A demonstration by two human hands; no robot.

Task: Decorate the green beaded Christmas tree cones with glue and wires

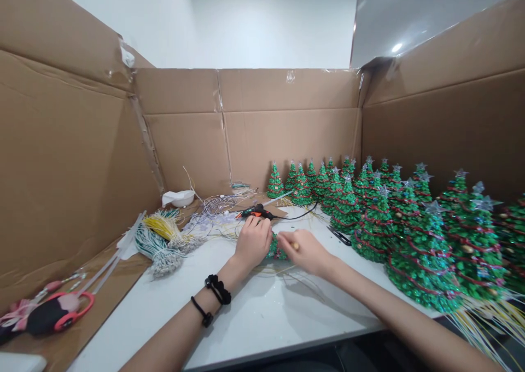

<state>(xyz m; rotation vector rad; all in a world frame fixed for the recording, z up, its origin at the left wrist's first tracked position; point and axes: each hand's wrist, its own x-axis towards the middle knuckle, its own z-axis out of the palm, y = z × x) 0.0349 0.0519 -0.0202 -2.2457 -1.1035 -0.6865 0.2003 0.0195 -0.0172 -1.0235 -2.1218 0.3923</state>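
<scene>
Cardboard panels (pixel 287 137) stood around the back and both sides of a white surface (pixel 262 323), with a white wall behind them. The item under inspection was a small green tinsel tree (pixel 275 249), lying on its side near the front of the surface, between the two hands.

The left hand (pixel 253 242) lay curled over the tree's near end, the grip closed around it. The right hand (pixel 305 251) was at the tree's other side, its grip pressed together at thumb and forefinger and pinching what appeared to be a tan bead (pixel 295 246). That item was too small to confirm. Two black wrist bands (pixel 217 289) were worn on the left wrist.

At 11 o'clock from the tree, a black-and-orange hot glue gun (pixel 256 212) lay just beyond the left hand, its black cord (pixel 297 216) trailing to the right. Small black snips (pixel 339 235) lay at 3 o'clock. Finished tinsel trees (pixel 375 230), topped with silver stars and wound with red garland, stood in dense ranks from 1 o'clock round to 4 o'clock. Bundles of yellow and green-white strands (pixel 159 243) lay at 9 o'clock on a cardboard sheet (pixel 102 301). A white bowl (pixel 178 198) sat at 10 o'clock beside tangled wire (pixel 219 202). A pink-and-black object (pixel 53 313) lay at the far left, type undetermined.
</scene>
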